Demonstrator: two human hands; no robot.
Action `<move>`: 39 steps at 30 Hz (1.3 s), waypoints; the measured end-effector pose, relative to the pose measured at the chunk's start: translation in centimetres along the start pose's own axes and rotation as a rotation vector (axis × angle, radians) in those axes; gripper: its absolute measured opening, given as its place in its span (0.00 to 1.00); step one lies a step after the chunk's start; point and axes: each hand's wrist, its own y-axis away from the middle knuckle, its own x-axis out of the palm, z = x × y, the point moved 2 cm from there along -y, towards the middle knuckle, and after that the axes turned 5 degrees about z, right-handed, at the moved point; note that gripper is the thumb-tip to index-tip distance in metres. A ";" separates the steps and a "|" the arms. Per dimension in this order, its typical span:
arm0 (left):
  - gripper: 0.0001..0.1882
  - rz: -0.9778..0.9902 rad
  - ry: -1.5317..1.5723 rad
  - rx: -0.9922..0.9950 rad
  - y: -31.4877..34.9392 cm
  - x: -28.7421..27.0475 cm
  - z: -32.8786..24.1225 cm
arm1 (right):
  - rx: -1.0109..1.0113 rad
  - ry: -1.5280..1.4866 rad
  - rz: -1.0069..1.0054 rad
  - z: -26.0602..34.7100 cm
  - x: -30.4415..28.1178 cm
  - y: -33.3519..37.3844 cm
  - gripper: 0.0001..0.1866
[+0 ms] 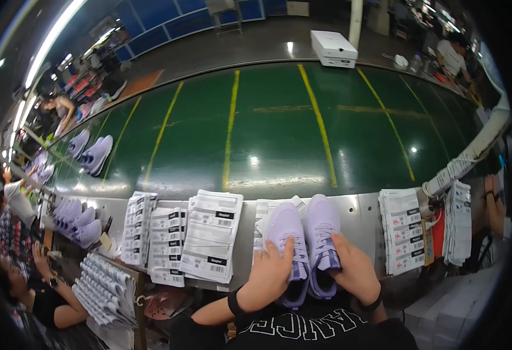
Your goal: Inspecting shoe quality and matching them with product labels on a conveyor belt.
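Observation:
A pair of lavender lace-up sneakers stands side by side in front of me, toes pointing away, at the edge of the metal ledge (364, 224). My left hand (269, 273) grips the left sneaker (285, 224) by its outer side, thumb near the laces. On the other one, the right sneaker (322, 214), my right hand (356, 271) closes around the outer side near the collar. Dark purple linings show in both shoe openings. Printed white paper sheets (262, 208) lie partly hidden beneath the toes.
Stacks of printed paper (214, 230) line the ledge on the left, with another paper stack (403, 230) at right. Beyond runs a green conveyor belt (273, 140) carrying lavender sneakers (97, 155) at far left. A white shoebox (333, 48) sits past it. A co-worker's arm (57, 297) is close at left.

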 end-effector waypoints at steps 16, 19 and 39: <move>0.48 -0.120 0.469 -0.158 0.3 -0.6 0.9 | 0.074 -0.049 0.008 0.0 1.2 -0.6 0.42; 0.45 -0.101 0.514 -0.208 -0.5 -0.9 0.2 | 0.119 -0.103 0.041 -0.1 0.4 -1.0 0.42; 0.39 -0.091 0.650 -0.011 -1.2 -3.2 2.3 | -0.008 -0.291 0.038 -0.4 -1.5 -3.6 0.33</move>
